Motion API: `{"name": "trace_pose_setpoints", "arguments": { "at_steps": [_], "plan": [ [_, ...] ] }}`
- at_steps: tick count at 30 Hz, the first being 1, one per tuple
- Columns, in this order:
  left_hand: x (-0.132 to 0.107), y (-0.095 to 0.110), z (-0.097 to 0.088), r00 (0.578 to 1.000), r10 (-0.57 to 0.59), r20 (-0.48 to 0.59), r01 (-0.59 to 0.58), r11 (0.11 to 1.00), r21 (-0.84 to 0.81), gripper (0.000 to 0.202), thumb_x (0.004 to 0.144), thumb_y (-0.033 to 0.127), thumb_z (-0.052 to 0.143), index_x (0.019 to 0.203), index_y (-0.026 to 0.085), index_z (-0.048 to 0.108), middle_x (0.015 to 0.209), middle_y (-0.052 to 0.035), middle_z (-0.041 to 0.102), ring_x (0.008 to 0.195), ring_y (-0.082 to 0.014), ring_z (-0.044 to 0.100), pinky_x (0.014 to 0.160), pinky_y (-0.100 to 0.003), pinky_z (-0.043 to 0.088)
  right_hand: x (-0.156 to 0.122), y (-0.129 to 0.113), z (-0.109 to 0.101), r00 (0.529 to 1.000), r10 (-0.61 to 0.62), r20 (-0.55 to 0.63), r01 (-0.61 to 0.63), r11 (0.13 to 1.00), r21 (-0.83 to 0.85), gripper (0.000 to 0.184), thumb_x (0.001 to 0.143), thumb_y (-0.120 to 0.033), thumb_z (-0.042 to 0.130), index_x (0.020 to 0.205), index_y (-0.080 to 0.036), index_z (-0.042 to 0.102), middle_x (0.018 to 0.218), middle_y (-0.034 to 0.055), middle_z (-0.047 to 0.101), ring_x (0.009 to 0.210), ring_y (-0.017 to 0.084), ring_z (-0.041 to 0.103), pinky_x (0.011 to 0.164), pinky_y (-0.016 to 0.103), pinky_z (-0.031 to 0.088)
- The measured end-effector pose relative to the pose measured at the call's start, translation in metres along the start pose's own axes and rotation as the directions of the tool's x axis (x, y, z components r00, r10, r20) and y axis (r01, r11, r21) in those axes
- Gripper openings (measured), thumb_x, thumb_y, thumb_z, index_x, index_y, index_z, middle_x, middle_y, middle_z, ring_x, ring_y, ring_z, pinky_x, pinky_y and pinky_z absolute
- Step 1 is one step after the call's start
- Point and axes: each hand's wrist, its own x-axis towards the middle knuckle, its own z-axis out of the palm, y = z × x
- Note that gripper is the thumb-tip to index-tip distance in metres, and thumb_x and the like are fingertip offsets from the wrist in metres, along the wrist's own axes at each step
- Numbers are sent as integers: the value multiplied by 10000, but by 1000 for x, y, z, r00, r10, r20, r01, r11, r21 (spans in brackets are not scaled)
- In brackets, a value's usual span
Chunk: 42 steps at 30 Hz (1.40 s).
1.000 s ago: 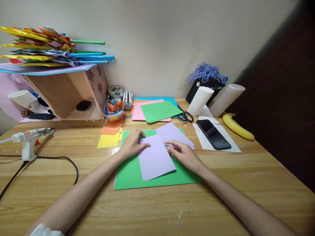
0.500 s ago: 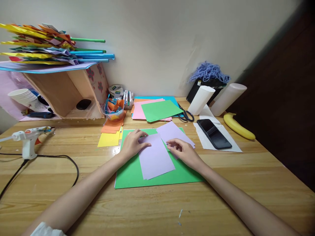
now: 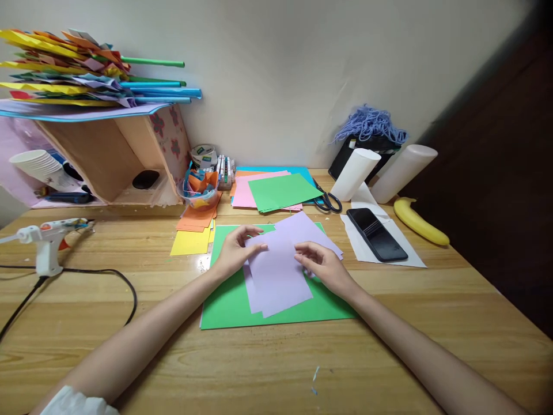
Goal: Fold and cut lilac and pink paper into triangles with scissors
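Observation:
My left hand (image 3: 235, 252) pinches the upper left part of a lilac paper sheet (image 3: 279, 282), thumb on top and the other fingers behind it. At the sheet's right edge, my right hand (image 3: 324, 266) has its curled fingers closed on the paper. Under this sheet another lilac sheet (image 3: 250, 294) shows along the left side. More lilac paper (image 3: 313, 226) lies turned at an angle behind my right fingers. All of it is over a large green sheet (image 3: 228, 314) on the wooden table (image 3: 242, 369).
Behind stand green paper (image 3: 280, 192), black scissors (image 3: 330, 203) and a tub of paper scraps (image 3: 201, 193). Orange and yellow pieces (image 3: 190, 243) lie left. A corded glue gun (image 3: 47, 245) is farther left. Rightward are a phone (image 3: 377, 234) and a banana (image 3: 421, 222).
The top lilac sheet has shifted right, uncovering the left side of the one below and overlapping the angled paper. My left hand has moved slightly right with it.

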Motion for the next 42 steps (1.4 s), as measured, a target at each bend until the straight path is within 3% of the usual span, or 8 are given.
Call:
{"name": "trace_pose_setpoints", "arguments": {
  "at_steps": [5, 9, 13, 21, 26, 34, 37, 42],
  "plan": [
    [-6, 5, 6, 997, 66, 44, -74, 977, 202, 314, 700, 295, 673, 977, 187, 572, 1004, -55, 586, 863, -151, 564, 729, -290, 467, 1, 3, -5, 996, 7, -89, -6, 1000, 11, 293, 716, -448, 620, 765, -162, 578, 656, -5, 551, 528, 104, 484, 464, 225, 407],
    [-9, 6, 5, 988, 97, 122, -142, 885, 444, 225, 724, 282, 642, 926, 196, 597, 926, -34, 555, 764, -129, 543, 721, -299, 458, 9, 13, -17, 992, 23, -127, -38, 992, -117, 305, 714, -415, 621, 849, -143, 630, 662, 17, 588, 543, 122, 506, 465, 237, 416],
    [-11, 7, 3, 994, 47, 101, -98, 796, 597, 231, 721, 356, 638, 885, 197, 613, 879, -26, 550, 703, -134, 516, 671, -304, 438, 11, 15, -22, 986, -118, -120, 67, 929, -364, 292, 755, -342, 591, 966, -149, 650, 715, 35, 632, 565, 137, 529, 526, 270, 459],
    [-9, 5, 0, 994, 43, 102, -99, 760, 643, 246, 746, 355, 601, 942, 207, 607, 878, -25, 564, 768, -161, 527, 678, -299, 417, -2, -4, -17, 841, -497, 213, 516, 620, -591, 379, 853, -151, 462, 1210, -256, 533, 1112, 54, 622, 997, 190, 574, 849, 349, 487],
    [-8, 5, -2, 994, 30, 105, -91, 764, 639, 186, 791, 288, 533, 935, 204, 617, 872, -28, 561, 762, -156, 533, 661, -285, 419, -7, -5, -14, 752, -526, 398, 648, 481, -590, 373, 852, -120, 465, 1196, -237, 546, 1174, 73, 598, 1058, 189, 548, 867, 350, 490],
    [-10, 8, 1, 998, 65, 21, -63, 762, 644, 161, 824, 199, 446, 924, 191, 571, 894, -25, 579, 750, -142, 560, 695, -291, 453, -7, -3, -12, 687, -540, 486, 720, 417, -555, 354, 861, -99, 435, 1173, -220, 549, 1186, 84, 594, 1066, 188, 543, 839, 358, 514],
    [-13, 11, 3, 981, 182, 64, -180, 737, 651, 210, 834, 168, 418, 989, 182, 559, 1003, -51, 601, 913, -164, 568, 807, -314, 460, -7, -6, -12, 684, -540, 490, 723, 418, -550, 334, 862, -100, 430, 1146, -209, 567, 1170, 88, 604, 1059, 190, 547, 827, 355, 520],
    [-17, 10, 4, 895, 322, 308, -446, 634, 632, 366, 819, 112, 397, 1151, 170, 541, 1226, -73, 567, 1128, -178, 521, 974, -376, 411, -7, -5, -14, 687, -530, 497, 724, 435, -536, 320, 860, -115, 439, 1133, -214, 575, 1169, 84, 606, 1063, 193, 548, 842, 363, 514]
  ]
}}
